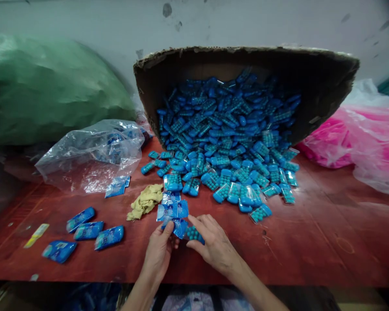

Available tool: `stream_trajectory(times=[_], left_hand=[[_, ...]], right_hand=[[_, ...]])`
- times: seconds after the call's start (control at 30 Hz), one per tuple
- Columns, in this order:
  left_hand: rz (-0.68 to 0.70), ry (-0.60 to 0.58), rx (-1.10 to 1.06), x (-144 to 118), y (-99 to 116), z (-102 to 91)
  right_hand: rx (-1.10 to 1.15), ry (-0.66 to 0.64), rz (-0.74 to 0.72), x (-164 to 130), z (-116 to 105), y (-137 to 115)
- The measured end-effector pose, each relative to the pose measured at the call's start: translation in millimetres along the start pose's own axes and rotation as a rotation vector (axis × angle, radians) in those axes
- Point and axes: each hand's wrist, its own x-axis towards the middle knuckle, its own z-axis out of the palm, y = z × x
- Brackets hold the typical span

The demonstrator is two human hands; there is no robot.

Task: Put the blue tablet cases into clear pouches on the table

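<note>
Huge tipped cardboard box [311,86] spilling blue bead packets [230,142] over the red tabletop [311,242]. Left hand [158,252] pinches a flat blue sachet [178,226]; right hand [214,244] grips a bead pack [192,233]. I'd keep both flush, edges aligned.

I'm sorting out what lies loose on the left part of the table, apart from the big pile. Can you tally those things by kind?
Filled blue packets lying in a loose group: 4
Yellow strip: 1
Clear plastic bag: 1
Crumpled yellowish cloth: 1
Total: 7
</note>
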Motion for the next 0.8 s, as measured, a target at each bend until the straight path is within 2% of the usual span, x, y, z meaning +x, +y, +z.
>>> stream_trajectory(times=[0.17, 0.33, 0.57, 0.67, 0.73, 0.8], left_hand=[[0.035, -0.007, -0.005, -0.4, -3.9, 4.5], [-0.050, 0.006, 0.005, -1.4, -4.5, 8.0], [-0.096, -0.034, 0.050, -1.8, 2.8, 0.6], [-0.052, 0.013, 0.099, -1.8, -3.1, 1.5], [-0.018, 0.032, 0.120, -0.9, -5.5, 2.8], [-0.023, 0.011, 0.109, 0.1, -3.9, 3.5]], right_hand=[[0.077, 0.110, 0.066, -2.8, 20.6, 0.3], [0.131, 0.153, 0.119, -0.4, 35.7, -6.4], [0.772, 0.028, 0.256, -8.3, 27.4, -3.9], [0.732, 0.123, 0.340, -10.9, 30.5, -2.7], [0.671, 0.180, 0.324, -8.9, 32.1, -4.6], [0.717, 0.182, 0.305, -4.9, 31.9, -6.8]])
